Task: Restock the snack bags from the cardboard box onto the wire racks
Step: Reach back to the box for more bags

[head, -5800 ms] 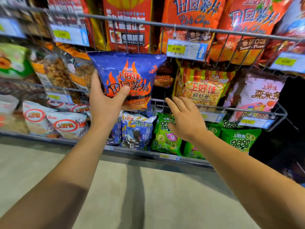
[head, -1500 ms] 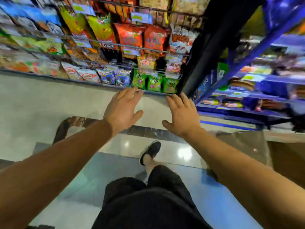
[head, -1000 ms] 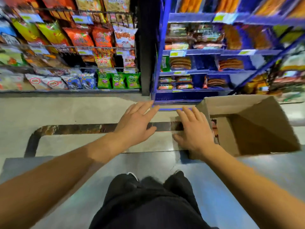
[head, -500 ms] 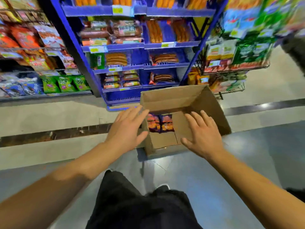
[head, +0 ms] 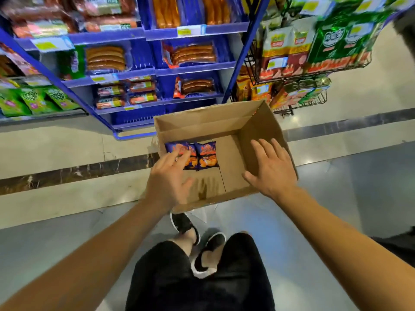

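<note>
An open cardboard box (head: 229, 129) stands on the floor in front of me. Two blue snack bags with orange flames (head: 205, 154) lie side by side at the box's left inner end. My left hand (head: 168, 178) hovers over the box's near left corner, fingers spread, its fingertips over the left bag, holding nothing. My right hand (head: 271, 169) is spread open over the right part of the box, empty. The wire rack with green onion-ring bags (head: 33, 101) shows at the far left.
A blue shelf unit with sausage packs (head: 157, 68) stands right behind the box. A black wire rack with green and red bags (head: 314, 63) is at the right. My legs and dark shoes (head: 197, 243) are just in front of the box on the glossy floor.
I put the blue bag on the wire rack, then turned right to the box. In the last half second both empty hands came over the box; the left one now covers a bag.
</note>
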